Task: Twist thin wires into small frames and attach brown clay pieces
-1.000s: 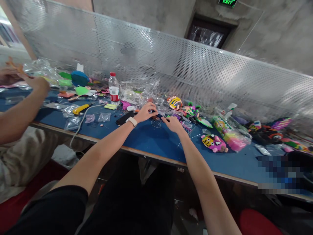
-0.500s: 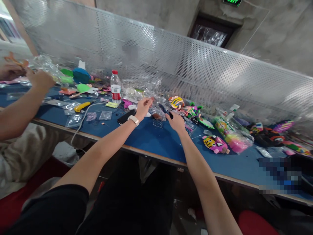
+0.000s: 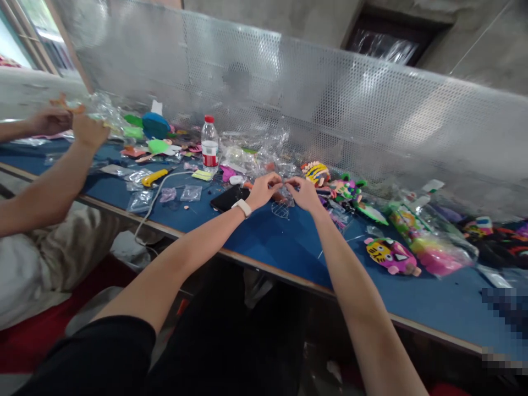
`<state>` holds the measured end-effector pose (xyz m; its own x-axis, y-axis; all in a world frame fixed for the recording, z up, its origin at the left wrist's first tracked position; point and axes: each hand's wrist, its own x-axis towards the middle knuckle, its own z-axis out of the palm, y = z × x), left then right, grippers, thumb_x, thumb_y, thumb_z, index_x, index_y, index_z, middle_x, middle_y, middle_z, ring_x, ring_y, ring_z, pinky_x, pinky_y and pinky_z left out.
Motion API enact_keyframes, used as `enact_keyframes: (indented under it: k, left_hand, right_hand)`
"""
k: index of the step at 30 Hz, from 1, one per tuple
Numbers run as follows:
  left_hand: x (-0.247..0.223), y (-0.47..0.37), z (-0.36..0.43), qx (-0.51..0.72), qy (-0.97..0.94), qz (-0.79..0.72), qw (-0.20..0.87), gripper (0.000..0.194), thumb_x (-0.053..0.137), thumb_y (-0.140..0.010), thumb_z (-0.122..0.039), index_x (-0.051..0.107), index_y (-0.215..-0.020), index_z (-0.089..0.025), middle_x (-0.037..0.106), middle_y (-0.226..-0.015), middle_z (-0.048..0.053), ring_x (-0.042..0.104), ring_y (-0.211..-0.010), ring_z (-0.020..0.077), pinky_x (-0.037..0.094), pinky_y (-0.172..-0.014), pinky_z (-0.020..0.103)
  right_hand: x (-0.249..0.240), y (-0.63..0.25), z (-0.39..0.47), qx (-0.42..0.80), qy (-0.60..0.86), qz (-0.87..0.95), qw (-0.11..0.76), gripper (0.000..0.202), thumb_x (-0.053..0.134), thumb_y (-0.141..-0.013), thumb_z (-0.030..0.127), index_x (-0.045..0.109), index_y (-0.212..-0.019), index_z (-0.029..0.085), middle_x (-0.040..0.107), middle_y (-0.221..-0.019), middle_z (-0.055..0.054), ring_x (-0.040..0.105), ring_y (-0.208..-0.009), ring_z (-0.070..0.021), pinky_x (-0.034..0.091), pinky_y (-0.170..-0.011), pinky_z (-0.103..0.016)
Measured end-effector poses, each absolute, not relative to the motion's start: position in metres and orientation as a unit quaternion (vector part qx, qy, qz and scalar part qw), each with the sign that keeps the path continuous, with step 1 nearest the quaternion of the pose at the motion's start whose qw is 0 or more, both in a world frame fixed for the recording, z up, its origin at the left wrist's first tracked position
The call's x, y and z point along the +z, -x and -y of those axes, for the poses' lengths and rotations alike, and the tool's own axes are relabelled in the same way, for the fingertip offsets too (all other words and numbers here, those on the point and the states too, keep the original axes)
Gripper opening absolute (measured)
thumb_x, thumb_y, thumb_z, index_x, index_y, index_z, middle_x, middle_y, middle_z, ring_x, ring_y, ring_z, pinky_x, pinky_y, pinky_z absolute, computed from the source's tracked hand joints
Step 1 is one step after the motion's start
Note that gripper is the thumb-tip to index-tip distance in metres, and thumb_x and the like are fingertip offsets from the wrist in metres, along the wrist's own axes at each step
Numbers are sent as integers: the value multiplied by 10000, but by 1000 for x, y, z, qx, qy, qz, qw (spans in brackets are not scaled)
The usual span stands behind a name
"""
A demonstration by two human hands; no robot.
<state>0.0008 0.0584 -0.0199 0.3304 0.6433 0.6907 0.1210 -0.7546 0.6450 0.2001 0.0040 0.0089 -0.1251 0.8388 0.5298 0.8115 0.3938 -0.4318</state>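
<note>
Both hands at centre frame, fingertips near each other above a small brown piece.
Left hand [image 3: 264, 190] and right hand [image 3: 304, 193]: thumb and fingers drawn close on each; whether either is clamped on anything cannot be told. The brown piece [image 3: 284, 194] sits between the hands, just below the fingertips, partly hidden; its heading and long axis cannot be read. A pale-lined piece [image 3: 280, 210] lies below it on the blue table [image 3: 268, 239]. A flat black item [image 3: 228, 198] lies just left of the left hand, long axis running lower left to upper right. Bottle [image 3: 209, 144] upright, upper left of the hands.
</note>
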Motion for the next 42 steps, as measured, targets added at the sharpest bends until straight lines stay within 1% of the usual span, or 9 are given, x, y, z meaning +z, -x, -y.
enact_keyframes:
  k: [6, 14, 17, 24, 27, 31, 34, 39, 42]
  left_hand:
    - [-19, -5, -54, 484, -800, -228, 272, 99, 772, -1005, -287, 720, -968, -211, 807, -872, 36, 752, -827, 198, 581, -825, 352]
    - [-19, -1, -53, 449, -807, -214, 319, 86, 781, -978, -266, 746, -911, -225, 804, -865, 51, 747, -786, 205, 598, -799, 373]
    - [-17, -3, -53, 487, -784, -227, 311, 156, 791, -991, -320, 729, -890, -219, 804, -897, 69, 757, -831, 223, 617, -848, 393]
    - [-13, -3, -52, 551, -717, -251, 346, 277, 760, -1028, -444, 692, -896, -210, 834, -954, 107, 800, -917, 256, 646, -902, 437]
    - [-12, 2, -52, 537, -737, -259, 318, 284, 775, -1007, -443, 705, -878, -200, 829, -928, 100, 799, -891, 253, 641, -880, 416]
    - [-13, 7, -51, 501, -784, -268, 251, 238, 783, -999, -401, 735, -869, -207, 823, -872, 71, 787, -845, 246, 622, -856, 389]
    - [-13, 7, -50, 481, -802, -271, 230, 226, 788, -996, -395, 741, -859, -223, 826, -863, 55, 786, -851, 248, 618, -876, 391]
    - [-15, -1, -52, 543, -723, -272, 330, 249, 798, -992, -414, 722, -881, -204, 838, -921, 94, 793, -869, 240, 634, -856, 393]
    - [-17, -5, -51, 580, -655, -272, 401, 265, 793, -1001, -429, 692, -900, -206, 853, -977, 105, 783, -867, 213, 648, -884, 407]
  right_hand:
    - [2, -198, 12, 124, 507, 740, 425, 199, 673, -899, 187, 820, -1034, 193, 862, -959, -85, 801, -867, -266, 636, -861, -408]
    - [4, -191, 22, 120, 561, 714, 401, 129, 675, -901, 191, 801, -910, 216, 855, -918, -70, 797, -892, -267, 626, -952, -420]
    - [1, -190, 15, 193, 561, 639, 490, 48, 719, -870, 249, 748, -851, 216, 846, -900, -74, 797, -841, -261, 641, -905, -418]
    - [-12, -175, 3, 291, 560, 478, 611, 285, 719, -894, 498, 698, -907, 213, 837, -938, -81, 771, -833, -233, 588, -705, -320]
    - [-12, -172, 9, 215, 566, 546, 579, 221, 679, -934, 424, 719, -906, 208, 831, -949, -94, 769, -864, -254, 616, -819, -370]
    - [-7, -172, 22, 92, 580, 675, 448, 155, 630, -975, 275, 769, -950, 211, 842, -1014, -110, 769, -977, -287, 586, -1013, -426]
    - [-7, -168, 24, 74, 591, 688, 414, 165, 610, -978, 241, 773, -966, 220, 843, -1017, -111, 770, -1016, -302, 580, -1034, -441]
    - [-16, -161, 10, 228, 575, 529, 581, 170, 614, -967, 368, 688, -958, 215, 835, -1020, -108, 769, -848, -249, 631, -750, -355]
    - [-23, -158, 4, 280, 562, 475, 617, 225, 653, -938, 442, 664, -925, 218, 833, -992, -97, 750, -778, -220, 628, -718, -339]
